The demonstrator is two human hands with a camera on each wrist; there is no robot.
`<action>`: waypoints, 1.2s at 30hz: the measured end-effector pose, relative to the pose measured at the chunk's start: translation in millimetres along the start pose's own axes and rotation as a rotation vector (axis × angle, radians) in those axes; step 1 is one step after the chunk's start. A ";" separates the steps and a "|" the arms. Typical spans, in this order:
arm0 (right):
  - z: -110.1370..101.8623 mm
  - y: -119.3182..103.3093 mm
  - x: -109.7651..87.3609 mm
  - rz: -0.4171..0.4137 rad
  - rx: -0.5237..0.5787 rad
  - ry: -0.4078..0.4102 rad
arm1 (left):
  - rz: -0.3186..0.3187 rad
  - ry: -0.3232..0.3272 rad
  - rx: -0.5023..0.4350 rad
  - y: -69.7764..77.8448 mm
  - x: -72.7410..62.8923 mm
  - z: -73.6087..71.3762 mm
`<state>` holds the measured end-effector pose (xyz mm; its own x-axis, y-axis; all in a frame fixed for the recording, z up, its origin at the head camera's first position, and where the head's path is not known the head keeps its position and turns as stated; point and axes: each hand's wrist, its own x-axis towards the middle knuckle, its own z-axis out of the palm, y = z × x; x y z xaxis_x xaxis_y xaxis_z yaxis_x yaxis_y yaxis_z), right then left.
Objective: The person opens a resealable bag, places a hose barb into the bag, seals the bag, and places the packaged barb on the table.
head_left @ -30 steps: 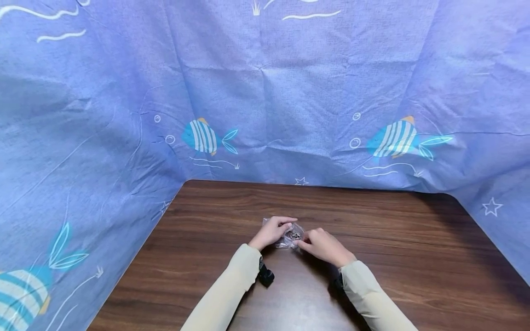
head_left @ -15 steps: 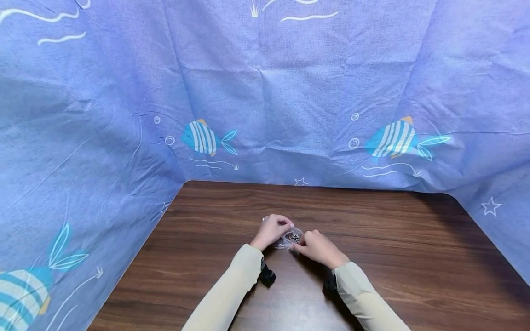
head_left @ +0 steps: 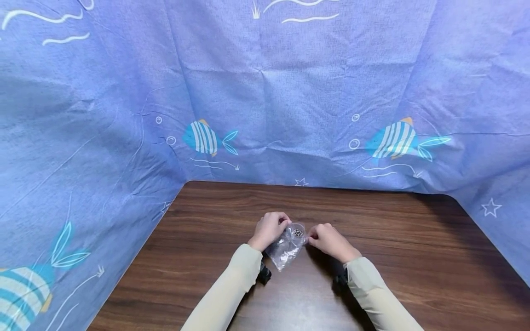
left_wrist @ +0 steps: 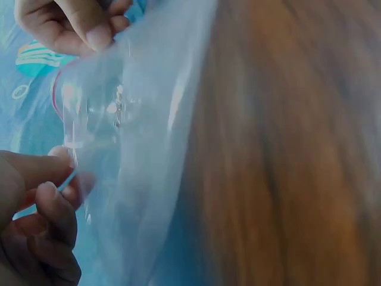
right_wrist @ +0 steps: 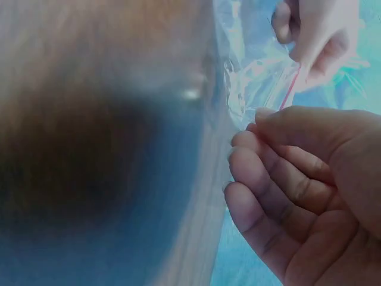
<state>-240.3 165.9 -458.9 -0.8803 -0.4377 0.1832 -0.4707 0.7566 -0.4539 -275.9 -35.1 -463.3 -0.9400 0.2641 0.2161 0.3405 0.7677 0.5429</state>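
Note:
A clear plastic zip bag (head_left: 286, 252) with a pinkish-red zip line (left_wrist: 55, 95) is stretched between both hands, its lower corner pointing toward the person. My left hand (head_left: 270, 230) pinches the bag's left upper edge between thumb and fingers. At the right end of the zip edge, my right hand (head_left: 330, 241) pinches with thumb and index finger; its other fingers curl loosely, as the right wrist view shows. Small shiny metallic pieces (head_left: 297, 233) show near the bag's mouth in the head view. Through the film, a short beaded glint (left_wrist: 119, 107) appears in the left wrist view.
Beneath the hands lies a dark wood-grain table (head_left: 207, 257). A blue curtain (head_left: 306, 105) printed with fish surrounds its back and sides. Dark wrist cameras sit below the cuffs, the left one (head_left: 264, 274) close to the bag's lower corner.
The bag, earlier bunched between the hands, is now spread, with its lower part extending toward the person. My right hand has shifted right, widening the gap between the hands.

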 end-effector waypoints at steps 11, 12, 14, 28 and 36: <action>-27.6 18.2 -0.2 -0.019 0.073 0.072 | 0.034 0.028 -0.060 3.4 -1.7 -11.1; -30.1 18.9 0.0 -0.018 0.078 0.078 | 0.048 0.036 -0.079 4.1 -1.4 -12.6; -35.5 19.2 0.4 -0.010 0.094 0.087 | 0.080 0.051 -0.126 5.3 -0.8 -15.6; -71.7 18.7 3.6 -0.118 0.073 0.051 | 0.232 0.119 -0.211 15.4 -0.8 -36.9; -85.4 10.8 6.9 -0.129 0.082 0.063 | 0.254 0.124 -0.267 20.7 0.0 -47.3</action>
<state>-256.5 212.5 -388.1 -0.8160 -0.4957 0.2973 -0.5759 0.6530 -0.4919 -267.9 -46.9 -413.6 -0.8207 0.3411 0.4585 0.5713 0.5034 0.6482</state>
